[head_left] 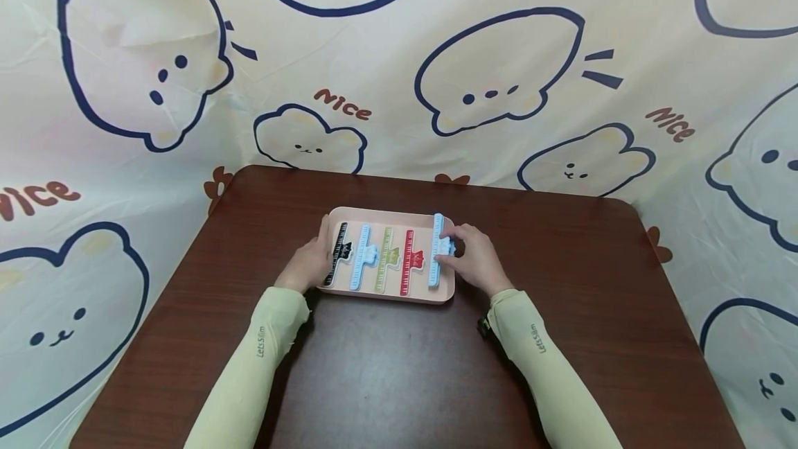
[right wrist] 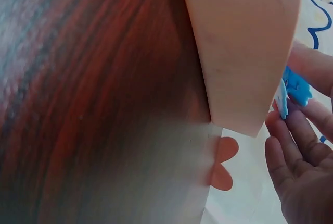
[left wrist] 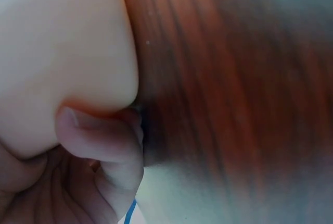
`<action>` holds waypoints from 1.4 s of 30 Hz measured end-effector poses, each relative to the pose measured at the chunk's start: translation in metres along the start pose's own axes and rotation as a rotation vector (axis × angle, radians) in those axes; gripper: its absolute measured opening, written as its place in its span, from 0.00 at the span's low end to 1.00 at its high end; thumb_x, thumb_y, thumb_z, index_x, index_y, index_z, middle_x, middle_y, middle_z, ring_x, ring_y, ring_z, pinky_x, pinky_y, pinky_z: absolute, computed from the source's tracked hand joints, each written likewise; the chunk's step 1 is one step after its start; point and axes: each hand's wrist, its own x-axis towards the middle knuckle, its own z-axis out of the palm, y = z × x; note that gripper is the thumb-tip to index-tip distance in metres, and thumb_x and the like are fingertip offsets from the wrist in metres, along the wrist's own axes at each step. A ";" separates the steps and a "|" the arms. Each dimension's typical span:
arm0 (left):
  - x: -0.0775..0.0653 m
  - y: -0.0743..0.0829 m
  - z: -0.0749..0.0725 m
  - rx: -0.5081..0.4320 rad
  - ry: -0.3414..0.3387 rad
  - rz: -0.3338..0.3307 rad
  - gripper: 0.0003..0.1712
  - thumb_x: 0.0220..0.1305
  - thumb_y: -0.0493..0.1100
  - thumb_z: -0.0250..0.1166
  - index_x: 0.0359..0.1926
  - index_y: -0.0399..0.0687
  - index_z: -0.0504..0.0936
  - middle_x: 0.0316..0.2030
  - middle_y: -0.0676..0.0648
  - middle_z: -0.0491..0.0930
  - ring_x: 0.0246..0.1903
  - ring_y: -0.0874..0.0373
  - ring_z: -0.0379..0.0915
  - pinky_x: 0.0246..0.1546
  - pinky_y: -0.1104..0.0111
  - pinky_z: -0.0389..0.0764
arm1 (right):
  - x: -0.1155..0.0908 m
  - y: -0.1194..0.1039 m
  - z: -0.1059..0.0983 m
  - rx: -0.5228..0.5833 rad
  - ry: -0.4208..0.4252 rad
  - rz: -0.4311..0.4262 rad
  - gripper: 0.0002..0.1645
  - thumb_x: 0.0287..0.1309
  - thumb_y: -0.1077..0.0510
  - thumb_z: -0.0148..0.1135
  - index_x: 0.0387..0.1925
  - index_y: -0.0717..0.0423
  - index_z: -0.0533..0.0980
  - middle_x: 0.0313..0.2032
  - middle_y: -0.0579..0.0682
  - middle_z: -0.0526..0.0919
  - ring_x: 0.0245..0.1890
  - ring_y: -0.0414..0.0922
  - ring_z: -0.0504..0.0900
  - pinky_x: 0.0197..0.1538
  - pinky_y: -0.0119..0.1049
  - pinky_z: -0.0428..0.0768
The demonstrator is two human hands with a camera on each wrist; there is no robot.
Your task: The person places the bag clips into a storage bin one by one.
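A pale pink tray [head_left: 374, 213] lies on the table with ruler-marked clips side by side in it: a black clip [head_left: 337, 255], a light blue clip [head_left: 358, 265], a green clip [head_left: 384, 262] and a red clip [head_left: 406, 265]. My left hand [head_left: 312, 259] grips the tray's left side; in the left wrist view the thumb [left wrist: 99, 135] presses against its wall. At the right end, my right hand [head_left: 476, 260] pinches another light blue clip [head_left: 436, 255] by its handle. That blue handle [right wrist: 297, 86] shows between the fingers in the right wrist view, partly covered by them.
The dark brown wooden table [head_left: 399, 380] extends on all sides of the tray. Behind and beside it hangs a cream curtain [head_left: 386, 75] printed with bear outlines.
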 end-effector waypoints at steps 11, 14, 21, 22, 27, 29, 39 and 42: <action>0.000 -0.001 0.001 0.000 0.003 0.006 0.45 0.80 0.42 0.47 0.82 0.43 0.27 0.65 0.27 0.72 0.48 0.42 0.79 0.57 0.47 0.77 | -0.002 -0.005 0.009 -0.099 -0.024 -0.039 0.27 0.56 0.48 0.79 0.57 0.47 0.83 0.56 0.53 0.82 0.54 0.50 0.74 0.60 0.50 0.78; 0.000 -0.001 0.001 0.002 0.004 0.008 0.45 0.80 0.41 0.47 0.82 0.43 0.27 0.65 0.26 0.72 0.48 0.42 0.79 0.57 0.47 0.77 | -0.002 -0.005 0.011 -0.111 -0.013 -0.067 0.28 0.55 0.49 0.80 0.57 0.49 0.84 0.55 0.53 0.84 0.54 0.50 0.73 0.58 0.50 0.77; 0.001 -0.001 0.001 -0.003 -0.001 0.008 0.46 0.80 0.41 0.46 0.82 0.43 0.26 0.66 0.26 0.71 0.47 0.43 0.78 0.56 0.47 0.77 | -0.002 -0.001 0.016 -0.166 0.021 -0.116 0.28 0.52 0.47 0.81 0.54 0.51 0.85 0.54 0.53 0.87 0.58 0.52 0.73 0.75 0.55 0.63; 0.001 -0.001 0.001 -0.005 0.000 0.008 0.46 0.80 0.41 0.47 0.82 0.43 0.26 0.66 0.26 0.71 0.46 0.43 0.78 0.56 0.48 0.77 | -0.002 0.000 0.016 -0.171 0.025 -0.123 0.28 0.52 0.47 0.81 0.54 0.51 0.85 0.54 0.53 0.87 0.59 0.52 0.73 0.77 0.55 0.58; 0.001 -0.001 0.001 -0.012 0.003 0.005 0.46 0.80 0.42 0.47 0.82 0.44 0.26 0.66 0.26 0.71 0.47 0.43 0.78 0.58 0.47 0.77 | 0.000 0.002 0.016 -0.180 0.023 -0.137 0.28 0.52 0.47 0.81 0.53 0.51 0.85 0.55 0.55 0.86 0.63 0.54 0.73 0.81 0.56 0.48; 0.002 -0.001 0.001 -0.011 0.006 0.006 0.45 0.80 0.41 0.46 0.82 0.43 0.27 0.65 0.26 0.72 0.46 0.43 0.79 0.57 0.47 0.77 | 0.000 0.003 0.016 -0.185 0.019 -0.136 0.28 0.52 0.47 0.81 0.53 0.51 0.86 0.56 0.55 0.85 0.64 0.55 0.72 0.81 0.56 0.47; 0.001 0.001 -0.001 -0.006 0.011 0.011 0.45 0.79 0.41 0.47 0.82 0.41 0.28 0.64 0.26 0.72 0.44 0.43 0.78 0.55 0.48 0.78 | 0.003 0.006 0.015 -0.267 -0.001 -0.132 0.30 0.52 0.43 0.81 0.54 0.50 0.86 0.60 0.54 0.84 0.71 0.55 0.68 0.79 0.62 0.45; 0.001 0.001 -0.001 -0.003 0.011 0.015 0.45 0.79 0.41 0.47 0.82 0.41 0.28 0.65 0.26 0.72 0.45 0.43 0.79 0.56 0.47 0.78 | 0.004 0.006 0.015 -0.290 -0.011 -0.136 0.30 0.52 0.42 0.81 0.54 0.50 0.86 0.60 0.54 0.85 0.72 0.55 0.67 0.79 0.63 0.44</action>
